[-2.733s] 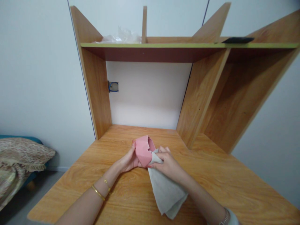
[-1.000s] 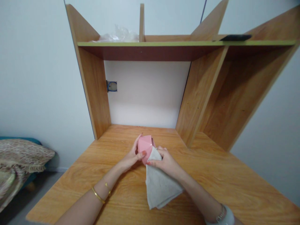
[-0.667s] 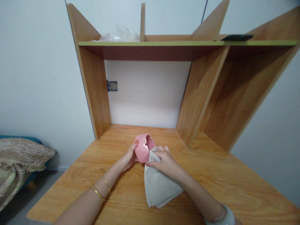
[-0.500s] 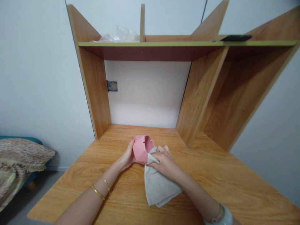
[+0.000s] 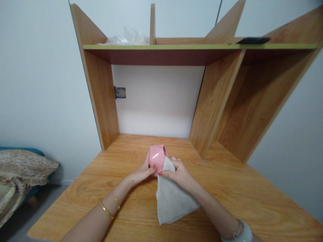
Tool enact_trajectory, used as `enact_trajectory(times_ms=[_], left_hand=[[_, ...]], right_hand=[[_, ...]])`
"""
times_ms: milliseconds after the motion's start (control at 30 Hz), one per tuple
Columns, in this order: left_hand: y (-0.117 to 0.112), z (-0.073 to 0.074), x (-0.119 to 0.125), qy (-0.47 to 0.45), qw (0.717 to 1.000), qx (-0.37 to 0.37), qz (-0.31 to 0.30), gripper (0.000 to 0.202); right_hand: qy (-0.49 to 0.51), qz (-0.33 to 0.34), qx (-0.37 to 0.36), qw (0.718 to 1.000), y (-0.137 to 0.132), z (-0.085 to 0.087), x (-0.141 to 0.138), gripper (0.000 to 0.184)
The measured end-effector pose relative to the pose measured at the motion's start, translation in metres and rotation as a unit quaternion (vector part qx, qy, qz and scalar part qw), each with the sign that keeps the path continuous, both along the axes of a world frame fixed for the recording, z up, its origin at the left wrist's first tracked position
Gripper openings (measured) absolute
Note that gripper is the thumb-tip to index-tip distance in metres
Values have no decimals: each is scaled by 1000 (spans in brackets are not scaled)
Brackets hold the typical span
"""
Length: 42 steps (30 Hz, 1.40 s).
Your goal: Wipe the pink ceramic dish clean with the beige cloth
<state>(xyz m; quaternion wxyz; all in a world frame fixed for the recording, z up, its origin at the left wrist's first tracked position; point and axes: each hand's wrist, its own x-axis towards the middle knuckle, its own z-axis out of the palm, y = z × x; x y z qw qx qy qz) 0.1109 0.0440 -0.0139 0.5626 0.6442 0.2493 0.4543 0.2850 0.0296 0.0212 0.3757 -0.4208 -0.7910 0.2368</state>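
Observation:
A glossy pink faceted container (image 5: 156,158) is tilted with its opening toward the right, just above the desktop. My left hand (image 5: 144,172) grips it from the left and below, thumb on its near face and the other fingers mostly hidden behind. My right hand (image 5: 179,173) pinches a light grey cloth (image 5: 174,203) at the container's mouth. One end of the cloth touches the rim, and the rest hangs down in a broad fold. Whether any fingertips reach inside cannot be made out.
The wooden desktop (image 5: 83,198) carries a hutch with side panels and an upper shelf (image 5: 151,47). On that shelf lie clear plastic wrapping (image 5: 127,37) and a flat black object (image 5: 253,40). An open wall box (image 5: 120,92) shows behind. A patterned cover (image 5: 25,166) lies at the left.
The container has been turned in my left hand, whose thumb now lies across its near face. My right hand and the cloth have shifted slightly at the opening, and the cloth hangs more spread.

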Motion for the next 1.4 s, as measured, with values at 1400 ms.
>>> enact_trajectory(times_ms=[1400], left_hand=[[-6, 9, 6, -58, 998, -13, -12, 101]], right_hand=[[100, 48, -66, 992, 4, 0, 3, 42]])
